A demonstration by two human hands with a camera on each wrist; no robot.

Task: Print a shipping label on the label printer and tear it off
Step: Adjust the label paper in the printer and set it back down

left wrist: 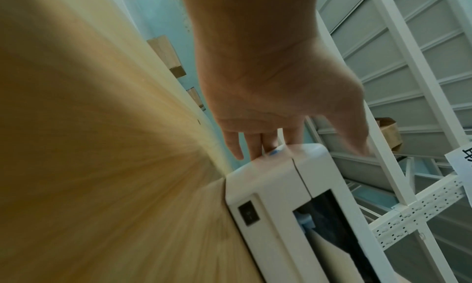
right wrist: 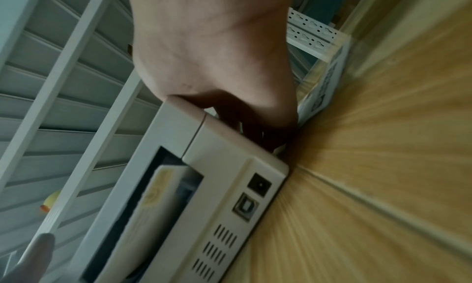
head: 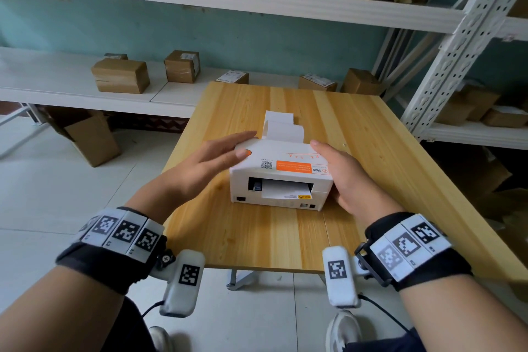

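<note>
A white label printer (head: 285,157) stands mid-table with its rear ports and paper slot toward me. White label paper (head: 283,126) curls up at its far side. My left hand (head: 225,154) lies with straight fingers against the printer's left top corner, its thumb beside the orange button (head: 248,152). In the left wrist view the fingertips (left wrist: 255,152) touch the printer (left wrist: 293,196) and the thumb sticks out in the air. My right hand (head: 340,171) grips the printer's right side. In the right wrist view this hand (right wrist: 217,55) wraps over the edge of the printer (right wrist: 217,176), fingers in shadow.
The wooden table (head: 257,237) is bare around the printer. Behind it, cardboard boxes (head: 121,76) sit on a low white shelf. A white metal rack (head: 457,46) with more boxes stands at the right. An open carton (head: 91,137) lies on the floor at the left.
</note>
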